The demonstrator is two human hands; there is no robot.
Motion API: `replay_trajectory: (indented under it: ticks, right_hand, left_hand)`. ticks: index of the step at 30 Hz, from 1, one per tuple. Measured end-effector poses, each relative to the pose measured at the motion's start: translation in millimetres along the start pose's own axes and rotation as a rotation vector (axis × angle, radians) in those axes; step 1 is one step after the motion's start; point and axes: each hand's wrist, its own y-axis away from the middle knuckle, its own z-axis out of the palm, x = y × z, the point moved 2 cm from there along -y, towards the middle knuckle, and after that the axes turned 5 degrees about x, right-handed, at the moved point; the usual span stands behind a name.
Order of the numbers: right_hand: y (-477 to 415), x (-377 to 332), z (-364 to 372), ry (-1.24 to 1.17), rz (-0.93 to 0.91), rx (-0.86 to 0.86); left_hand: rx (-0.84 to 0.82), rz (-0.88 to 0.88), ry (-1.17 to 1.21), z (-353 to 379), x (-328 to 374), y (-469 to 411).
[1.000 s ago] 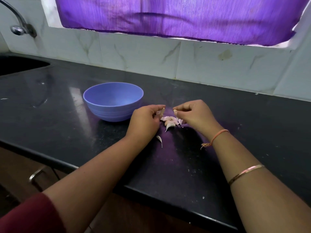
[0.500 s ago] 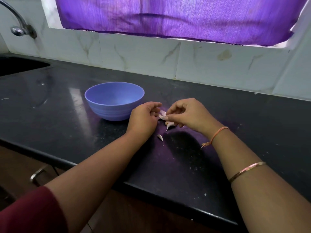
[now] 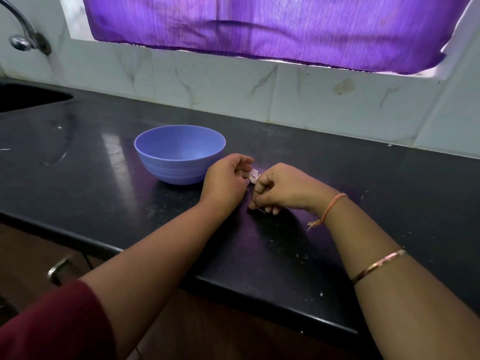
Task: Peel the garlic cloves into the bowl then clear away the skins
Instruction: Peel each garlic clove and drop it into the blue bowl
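Head view: my left hand [image 3: 226,183] has its fingers curled round a pale bit of garlic [image 3: 254,175], which peeks out just past the fingertips. My right hand [image 3: 283,189] sits just beside it, fingers bunched and bent down, tips touching the black countertop [image 3: 272,255] (whether they pinch anything there, I cannot tell). A thin pale sliver [image 3: 262,211] lies by those tips. The blue bowl [image 3: 168,172] stands upright just left of my left fingers.

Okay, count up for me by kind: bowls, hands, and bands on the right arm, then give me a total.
Bowls: 1, the blue bowl
Hands: 2, left hand, right hand
Arm bands: 2, thread band, metal bangle
Total: 5
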Motion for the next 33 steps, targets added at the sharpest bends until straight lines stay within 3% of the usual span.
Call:
replay_trajectory:
  ticks: [6, 13, 20, 29, 33]
  right_hand:
    - [4, 7, -13, -0.320, -0.014, 0.276]
    - [2, 12, -16, -0.449, 0.004, 0.376]
    - [4, 12, -20, -0.222, -0.032, 0.414]
    - [10, 20, -23, -0.174, -0.086, 0.386]
    - [11, 10, -25, 0.132, -0.259, 0.572]
  left_hand:
    - [0.011, -0.008, 0.033, -1, 1, 0]
    - [0.026, -0.015, 0.041, -1, 1, 0]
    - [0.017, -0.008, 0.040, 0, 1, 0]
    - [0.001, -0.009, 0.039, 0, 1, 0]
    - [0.008, -0.016, 0.050, 1, 0, 1]
